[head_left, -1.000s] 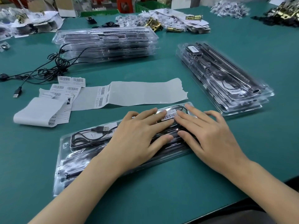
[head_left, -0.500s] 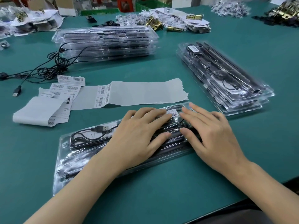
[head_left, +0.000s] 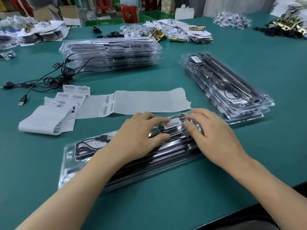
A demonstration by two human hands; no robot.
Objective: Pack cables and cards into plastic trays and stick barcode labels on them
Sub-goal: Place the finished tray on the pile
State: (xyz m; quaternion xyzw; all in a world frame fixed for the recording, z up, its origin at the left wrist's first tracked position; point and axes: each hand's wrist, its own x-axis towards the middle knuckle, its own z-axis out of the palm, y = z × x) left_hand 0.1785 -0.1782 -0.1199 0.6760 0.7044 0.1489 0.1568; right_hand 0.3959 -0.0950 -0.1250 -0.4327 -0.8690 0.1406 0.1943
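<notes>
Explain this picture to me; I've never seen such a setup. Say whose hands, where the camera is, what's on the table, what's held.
No machine: a person's bare hands, filmed by a camera worn on their head, looking down. The left hand and right hand press on a clear plastic tray holding a black cable, at its barcode label. Nothing is gripped. On the green table lie a back stack and a right stack of filled trays, a label sheet and loose cables.

Brass fittings (head_left: 157, 34) lie on the green table (head_left: 216, 188), a green crate (head_left: 154, 14) beyond.
</notes>
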